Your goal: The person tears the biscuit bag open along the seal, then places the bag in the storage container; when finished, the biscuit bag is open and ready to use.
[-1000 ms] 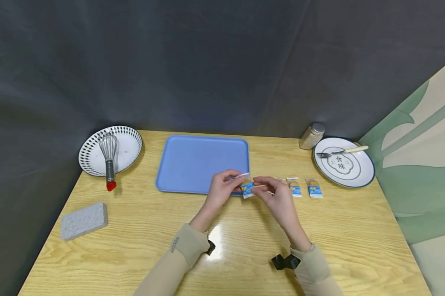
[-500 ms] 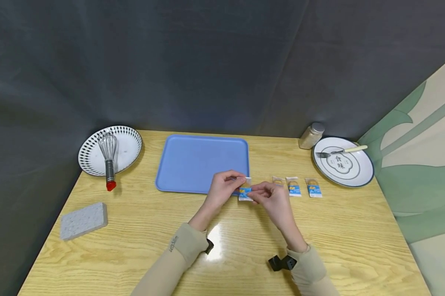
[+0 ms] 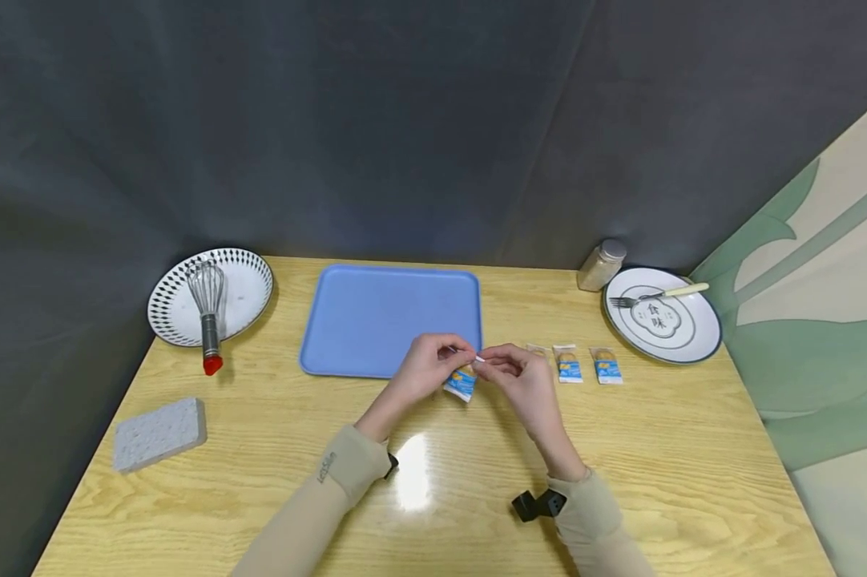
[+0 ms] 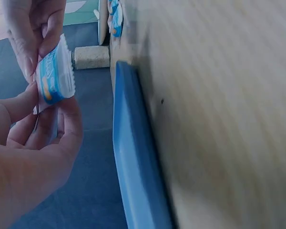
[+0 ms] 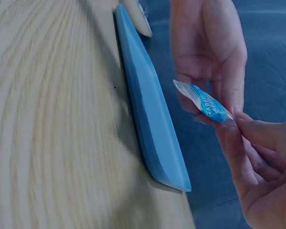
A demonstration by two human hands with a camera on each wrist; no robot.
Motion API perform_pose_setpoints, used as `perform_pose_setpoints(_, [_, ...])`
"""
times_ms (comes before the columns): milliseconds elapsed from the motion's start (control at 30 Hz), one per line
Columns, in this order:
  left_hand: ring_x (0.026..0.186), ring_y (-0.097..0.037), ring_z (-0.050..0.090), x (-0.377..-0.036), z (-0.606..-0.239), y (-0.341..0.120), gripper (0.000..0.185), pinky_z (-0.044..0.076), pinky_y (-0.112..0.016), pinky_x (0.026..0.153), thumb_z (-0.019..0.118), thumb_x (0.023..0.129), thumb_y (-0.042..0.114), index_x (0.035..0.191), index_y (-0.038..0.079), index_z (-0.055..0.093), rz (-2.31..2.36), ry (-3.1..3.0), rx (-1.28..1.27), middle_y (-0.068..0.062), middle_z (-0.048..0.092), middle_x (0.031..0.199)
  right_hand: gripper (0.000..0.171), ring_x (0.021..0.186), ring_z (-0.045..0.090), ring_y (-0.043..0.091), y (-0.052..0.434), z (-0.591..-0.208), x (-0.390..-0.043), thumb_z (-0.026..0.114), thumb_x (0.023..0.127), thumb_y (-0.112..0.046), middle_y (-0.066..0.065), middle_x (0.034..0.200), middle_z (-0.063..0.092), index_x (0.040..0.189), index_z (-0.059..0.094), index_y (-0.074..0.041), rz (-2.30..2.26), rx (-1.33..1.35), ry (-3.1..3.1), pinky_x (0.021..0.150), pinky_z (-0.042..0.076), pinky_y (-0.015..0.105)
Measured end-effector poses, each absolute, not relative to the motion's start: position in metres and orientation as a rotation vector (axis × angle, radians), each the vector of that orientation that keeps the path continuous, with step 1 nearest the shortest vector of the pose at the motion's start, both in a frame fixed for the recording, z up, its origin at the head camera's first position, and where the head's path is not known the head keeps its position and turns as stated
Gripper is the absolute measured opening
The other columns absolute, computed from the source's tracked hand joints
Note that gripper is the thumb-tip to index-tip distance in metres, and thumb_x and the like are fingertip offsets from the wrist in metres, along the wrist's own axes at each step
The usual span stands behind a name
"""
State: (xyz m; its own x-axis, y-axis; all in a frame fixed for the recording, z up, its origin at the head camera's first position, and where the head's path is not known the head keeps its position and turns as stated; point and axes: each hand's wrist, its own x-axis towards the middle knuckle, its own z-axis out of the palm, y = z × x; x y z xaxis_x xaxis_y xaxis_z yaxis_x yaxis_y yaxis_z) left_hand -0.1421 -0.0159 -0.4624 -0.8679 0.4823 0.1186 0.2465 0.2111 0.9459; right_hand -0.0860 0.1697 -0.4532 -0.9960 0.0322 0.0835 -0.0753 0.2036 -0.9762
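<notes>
Above the near right corner of the blue tray [image 3: 390, 320], both hands hold a small wrapped biscuit [image 3: 461, 383] with a blue printed band. My left hand [image 3: 429, 370] pinches the upper end of the wrapper between thumb and fingers. Right beside that grip, my right hand [image 3: 526, 389] pinches the same end at its edge. The packet's crimped lower end hangs free, tilted, as the right wrist view of the packet [image 5: 207, 105] also shows. To the right lie three similar packets [image 3: 569, 365] in a row on the table, the nearest partly hidden behind the right hand.
At the left, a patterned plate [image 3: 177, 312] bears a whisk [image 3: 208, 308] with a red handle end. A grey sponge-like block [image 3: 159, 434] lies in front of it. At the back right stand a shaker jar [image 3: 602, 266] and a white plate [image 3: 682, 340] with a fork [image 3: 660, 295].
The right hand has shifted from the packet's side and lower part to its upper edge, beside the left fingers. The packet has tilted, its lower end swinging slightly left.
</notes>
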Motion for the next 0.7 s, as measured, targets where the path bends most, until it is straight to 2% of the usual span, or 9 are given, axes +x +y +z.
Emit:
perform_pose_setpoints(200, [0.092,-0.017,0.07,-0.152,-0.456,-0.019,0.012,0.057,-0.029,0.087,0.071,0.105,0.009,0.103,0.002,0.081,1.571,2.335,0.795,-0.007,0.078,0.099,0.012,0.079,0.076,0.011,0.16,-0.464,-0.089,0.075,0.093,0.014,0.028,0.095,0.075,0.104,0.072,0.018,2.098,-0.099,-2.157,0.077,0.063,0.029])
perform_pose_setpoints(500, [0.085,-0.012,0.067,-0.154,-0.453,-0.02,0.012,0.054,-0.029,0.08,0.071,0.105,0.009,0.101,0.004,0.081,1.569,2.34,0.777,-0.005,0.077,0.097,0.013,0.078,0.075,0.01,0.154,-0.464,-0.091,0.079,0.094,0.006,0.023,0.093,0.077,0.102,0.073,0.014,2.038,-0.17,-2.179,0.077,0.063,0.029])
perform_pose_setpoints(700, [0.088,-0.014,0.07,-0.155,-0.454,-0.018,0.013,0.056,-0.03,0.081,0.069,0.106,0.007,0.102,0.003,0.081,1.639,2.27,0.704,-0.007,0.077,0.098,0.008,0.076,0.074,0.01,0.154,-0.462,-0.094,0.077,0.096,0.007,0.02,0.09,0.075,0.099,0.073,0.013,1.995,-0.16,-2.19,0.076,0.064,0.033])
